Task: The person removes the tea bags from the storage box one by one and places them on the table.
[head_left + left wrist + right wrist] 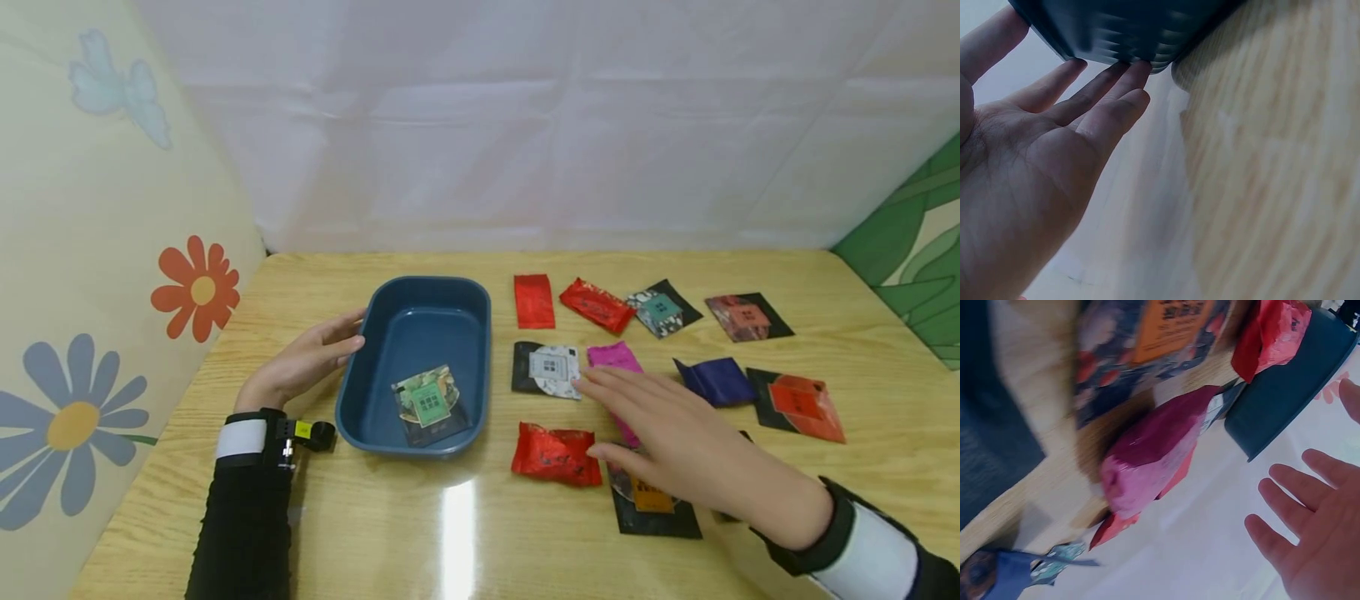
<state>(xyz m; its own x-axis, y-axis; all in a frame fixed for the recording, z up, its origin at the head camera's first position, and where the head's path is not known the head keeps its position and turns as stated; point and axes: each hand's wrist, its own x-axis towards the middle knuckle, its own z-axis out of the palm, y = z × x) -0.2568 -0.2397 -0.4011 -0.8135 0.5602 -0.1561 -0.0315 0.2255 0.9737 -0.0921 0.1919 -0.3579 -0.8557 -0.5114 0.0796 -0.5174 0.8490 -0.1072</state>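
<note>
A blue plastic basin (423, 346) stands on the table, with a green-labelled sachet (429, 400) lying in its near end. The fingertips of my left hand (309, 360) touch the basin's left side; the left wrist view shows the fingers extended against its wall (1110, 31). Above the packets at right, my right hand (686, 429) hovers with straight fingers and holds nothing. Partly hidden under it are a pink packet (613, 357) and a black sachet with an orange label (658, 518). Near its fingertips lie a white-and-black sachet (546, 368) and a red packet (557, 455).
Farther back lie a flat red packet (534, 302), a crinkled red packet (597, 305), a teal-labelled sachet (663, 308) and a red-labelled sachet (747, 317). A dark purple packet (717, 382) and a black-and-red sachet (798, 404) are at right. A white sheet (540, 150) hangs behind the table.
</note>
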